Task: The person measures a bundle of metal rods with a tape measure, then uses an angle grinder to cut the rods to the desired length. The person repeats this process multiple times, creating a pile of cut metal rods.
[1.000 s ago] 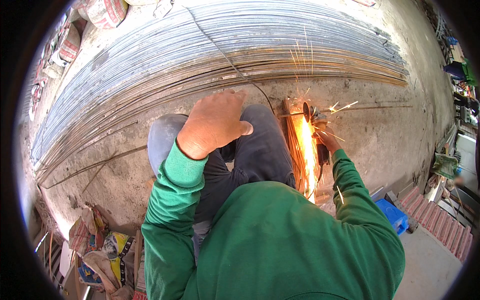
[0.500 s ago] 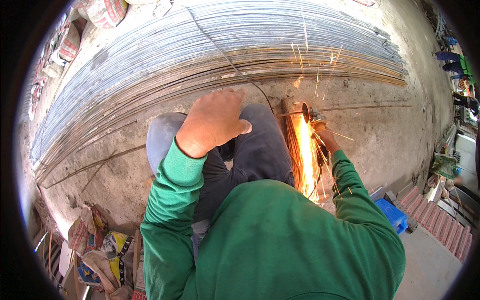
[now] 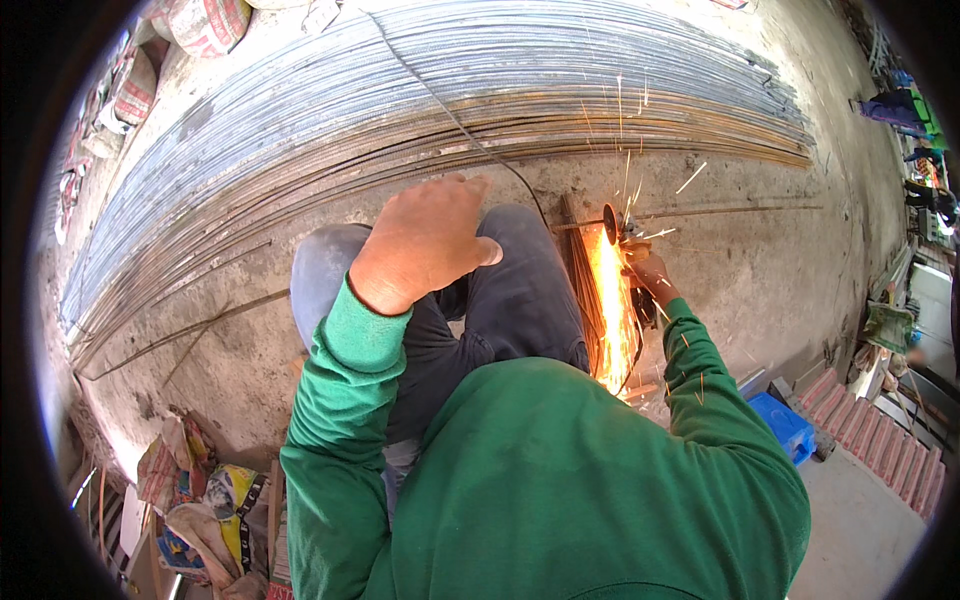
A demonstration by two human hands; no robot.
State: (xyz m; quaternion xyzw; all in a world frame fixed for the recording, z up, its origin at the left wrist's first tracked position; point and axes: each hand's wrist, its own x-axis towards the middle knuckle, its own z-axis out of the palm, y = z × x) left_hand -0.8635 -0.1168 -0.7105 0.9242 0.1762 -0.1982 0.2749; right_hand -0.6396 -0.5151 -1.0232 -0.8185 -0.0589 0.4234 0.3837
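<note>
My right hand [image 3: 653, 275] is closed round an angle grinder [image 3: 632, 246], beyond my right knee. The grinder's thin cutting disc [image 3: 610, 224] stands upright against a long steel bar [image 3: 740, 211] lying crosswise. A bright stream of sparks pours from the disc toward me, with stray sparks flying up and over my right sleeve. Beside the stream lies a bundle of short rusty rods [image 3: 580, 262]. My left hand [image 3: 425, 242] hovers or rests above my knees, back upward, thumb held apart; nothing shows in it. Its fingertips are partly hidden.
Many long rebars [image 3: 480, 110] lie across the floor in front, with a dark cable [image 3: 435, 95] over them. Filled sacks [image 3: 208, 22] stand at the far left, crumpled bags [image 3: 215, 510] at the near left. A blue plastic container [image 3: 783, 427] sits at the near right.
The spray of sparks has changed shape, with fewer around my right hand. The grinder and both hands stay nearly in place.
</note>
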